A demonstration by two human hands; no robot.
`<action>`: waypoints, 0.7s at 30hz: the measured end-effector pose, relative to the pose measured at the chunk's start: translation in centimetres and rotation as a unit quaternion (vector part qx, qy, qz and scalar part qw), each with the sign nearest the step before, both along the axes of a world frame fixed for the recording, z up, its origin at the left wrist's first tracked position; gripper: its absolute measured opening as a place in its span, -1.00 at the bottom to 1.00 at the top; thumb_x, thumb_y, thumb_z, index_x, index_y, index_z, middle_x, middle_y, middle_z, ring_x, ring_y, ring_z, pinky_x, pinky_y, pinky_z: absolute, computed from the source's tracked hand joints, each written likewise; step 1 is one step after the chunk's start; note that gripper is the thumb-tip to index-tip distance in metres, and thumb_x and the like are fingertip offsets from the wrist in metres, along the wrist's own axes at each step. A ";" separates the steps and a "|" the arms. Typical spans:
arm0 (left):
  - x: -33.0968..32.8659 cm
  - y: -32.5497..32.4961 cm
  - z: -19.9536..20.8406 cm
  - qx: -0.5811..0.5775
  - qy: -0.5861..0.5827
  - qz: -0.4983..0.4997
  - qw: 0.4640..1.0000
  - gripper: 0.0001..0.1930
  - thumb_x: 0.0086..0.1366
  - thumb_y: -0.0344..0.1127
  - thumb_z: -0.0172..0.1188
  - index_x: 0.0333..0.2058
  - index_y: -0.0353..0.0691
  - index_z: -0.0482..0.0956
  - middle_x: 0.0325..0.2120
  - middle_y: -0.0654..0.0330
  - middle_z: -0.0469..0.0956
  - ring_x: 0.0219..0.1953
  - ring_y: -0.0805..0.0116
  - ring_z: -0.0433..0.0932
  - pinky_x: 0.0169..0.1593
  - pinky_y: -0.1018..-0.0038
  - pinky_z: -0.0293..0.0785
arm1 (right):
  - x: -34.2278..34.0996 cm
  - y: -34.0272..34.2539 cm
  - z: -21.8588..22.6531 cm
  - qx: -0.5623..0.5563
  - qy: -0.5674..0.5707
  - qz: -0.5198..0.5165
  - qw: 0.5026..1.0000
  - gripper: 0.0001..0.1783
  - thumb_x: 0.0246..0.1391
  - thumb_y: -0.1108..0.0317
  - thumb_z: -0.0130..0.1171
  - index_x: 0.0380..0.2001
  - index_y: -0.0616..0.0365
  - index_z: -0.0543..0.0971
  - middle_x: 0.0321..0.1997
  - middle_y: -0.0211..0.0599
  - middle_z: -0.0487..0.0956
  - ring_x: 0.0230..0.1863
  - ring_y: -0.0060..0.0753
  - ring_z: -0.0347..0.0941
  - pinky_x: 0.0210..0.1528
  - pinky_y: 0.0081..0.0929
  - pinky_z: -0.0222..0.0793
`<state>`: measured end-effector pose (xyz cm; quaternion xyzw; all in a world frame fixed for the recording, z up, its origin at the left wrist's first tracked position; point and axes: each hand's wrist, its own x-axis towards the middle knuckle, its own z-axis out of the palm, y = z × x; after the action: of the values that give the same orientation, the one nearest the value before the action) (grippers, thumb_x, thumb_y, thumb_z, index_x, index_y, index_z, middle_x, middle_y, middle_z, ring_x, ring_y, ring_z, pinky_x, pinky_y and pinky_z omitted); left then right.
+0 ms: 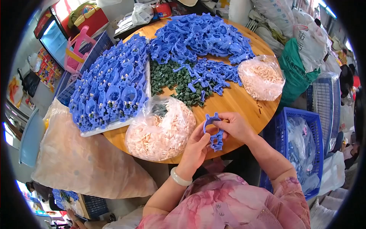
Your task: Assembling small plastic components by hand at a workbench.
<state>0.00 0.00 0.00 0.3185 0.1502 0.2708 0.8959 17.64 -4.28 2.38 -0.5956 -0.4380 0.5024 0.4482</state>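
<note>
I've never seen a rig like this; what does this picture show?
No machine here: these are a person's bare hands. A wide fisheye camera on that person's head looks down, so straight edges bend near the rim. The left hand and right hand together hold a blue plastic piece over the near edge of a wooden table. On it lie a heap of blue parts, dark green parts, a clear bag of pale pieces and a second such bag farther right. At left, many blue pieces cover a white board.
</note>
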 end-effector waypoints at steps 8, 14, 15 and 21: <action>-2.2 -0.5 -1.0 -0.003 -0.018 0.062 0.998 -0.54 0.31 -0.46 -0.07 0.19 -0.21 0.17 -0.04 0.13 0.42 -0.06 0.31 0.47 -0.05 0.36 0.46 | 2.3 7.1 -1.1 0.137 -0.233 0.008 0.963 -0.73 -0.02 0.26 0.19 -0.24 0.15 0.56 -0.46 -0.38 0.48 -0.52 -0.55 0.42 -0.50 -0.58 0.31; -2.6 -0.2 -1.4 -0.008 -0.043 0.041 0.998 -0.54 0.33 -0.40 -0.07 0.19 -0.21 0.15 -0.02 0.13 0.40 -0.07 0.29 0.47 -0.06 0.36 0.45 | 0.7 8.2 -1.8 0.230 -0.491 0.021 0.840 -0.85 -0.05 0.34 0.15 -0.38 0.14 0.56 -0.34 -0.21 0.50 -0.30 -0.17 0.46 -0.23 -0.34 0.40; -2.7 -0.2 -1.4 -0.014 -0.048 0.045 0.998 -0.53 0.33 -0.38 -0.06 0.20 -0.21 0.14 -0.01 0.12 0.40 -0.06 0.27 0.46 -0.05 0.34 0.45 | 1.2 8.1 -2.1 0.267 -0.505 0.044 0.819 -0.85 -0.09 0.41 0.15 -0.37 0.14 0.56 -0.28 -0.23 0.51 -0.24 -0.19 0.47 -0.19 -0.34 0.40; -2.4 -0.1 -1.8 -0.004 -0.063 0.066 0.996 -0.53 0.32 -0.24 0.00 0.17 -0.20 0.17 0.00 0.06 0.41 0.01 0.06 0.43 0.02 0.18 0.43 | 4.3 4.8 -0.9 0.299 -0.514 0.156 0.789 -0.77 -0.18 0.57 0.14 -0.35 0.14 0.56 -0.14 -0.25 0.54 -0.10 -0.19 0.47 -0.09 -0.37 0.41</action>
<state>-2.45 -0.06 -1.75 0.2862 0.1150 0.3486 0.8850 21.91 0.55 1.50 -0.5257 -0.8188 0.0292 0.2287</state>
